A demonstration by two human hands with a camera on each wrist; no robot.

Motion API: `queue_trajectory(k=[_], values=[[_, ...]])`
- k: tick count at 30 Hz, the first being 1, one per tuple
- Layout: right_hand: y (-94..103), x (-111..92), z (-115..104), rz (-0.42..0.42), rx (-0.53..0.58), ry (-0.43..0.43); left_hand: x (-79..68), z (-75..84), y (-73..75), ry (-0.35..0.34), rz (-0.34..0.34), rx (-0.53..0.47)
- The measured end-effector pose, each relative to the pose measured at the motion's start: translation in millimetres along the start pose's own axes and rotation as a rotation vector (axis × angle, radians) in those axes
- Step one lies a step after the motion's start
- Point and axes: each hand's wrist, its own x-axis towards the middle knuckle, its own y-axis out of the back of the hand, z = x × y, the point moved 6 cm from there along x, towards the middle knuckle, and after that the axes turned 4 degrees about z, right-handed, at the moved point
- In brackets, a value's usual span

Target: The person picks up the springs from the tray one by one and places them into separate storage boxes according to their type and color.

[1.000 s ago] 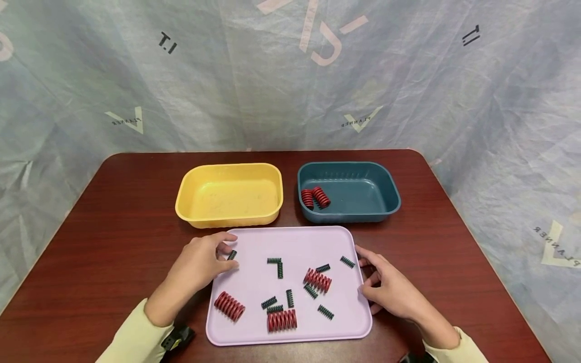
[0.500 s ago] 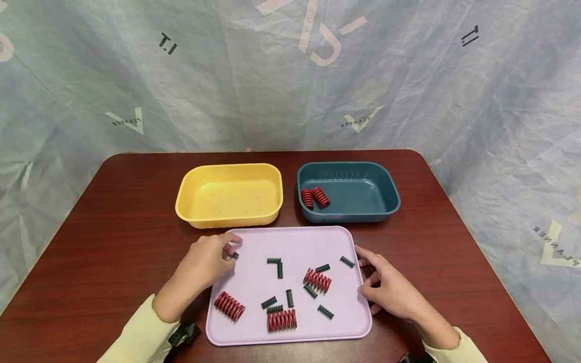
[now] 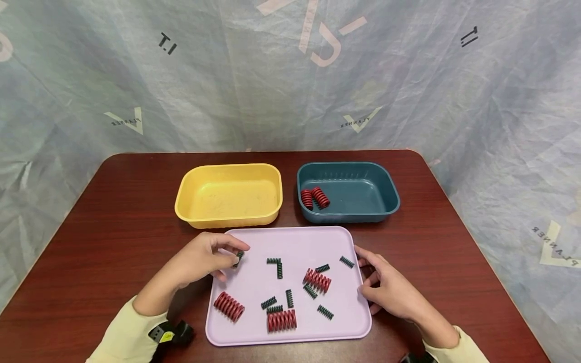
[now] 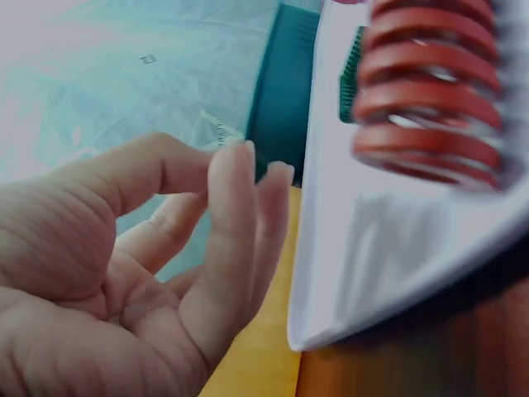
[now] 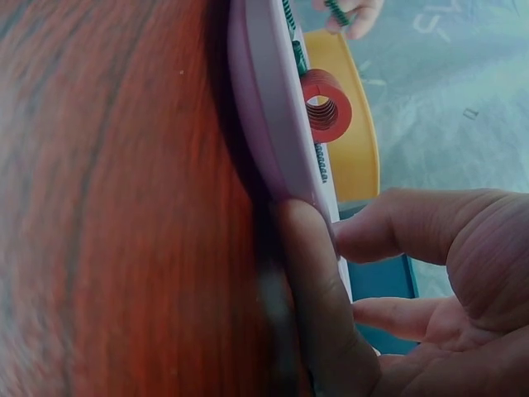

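My left hand [image 3: 204,258] is over the left part of the lilac tray [image 3: 254,237]. Between its thumb and fingers it pinches a small dark green spring [image 3: 238,258], which also shows in the right wrist view as a green spring [image 5: 336,11]. In the left wrist view the fingertips hide nearly all of it. At the tray's right edge, my right hand [image 3: 388,287] holds the rim, one finger along the outer side and the thumb at the top edge. Several small green springs [image 3: 325,312] and three large red springs [image 3: 282,320] lie on the tray.
Behind the tray stand a yellow bin [image 3: 229,222] at left and a dark teal bin [image 3: 358,218] at right. Two red springs [image 3: 320,197] lie in the teal bin's left end. All rest on a brown wooden table [image 3: 113,227], with a grey cloth backdrop [image 3: 249,75] behind.
My left hand has turned and shifted slightly right, and the small green spring has come with it, tilting in the fingers. The right hand and the tray have stayed in place.
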Motion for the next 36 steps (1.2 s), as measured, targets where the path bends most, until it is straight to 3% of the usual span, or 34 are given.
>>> queue_trajectory(k=[5,14,27,36], values=[[0.7,0,0,0.004,-0.009,0.007,1.9,13.3,7.4,-0.032,-0.001,-0.005],[1.4,-1,0,0.004,-0.012,0.003,15.4,46.0,34.0,-0.014,-0.033,0.010],[1.9,-1,0,-0.001,-0.014,-0.003,70.0,76.5,81.0,0.065,-0.101,0.047],[0.6,-1,1,0.006,-0.024,0.000,112.5,68.7,90.2,0.183,-0.188,0.026]])
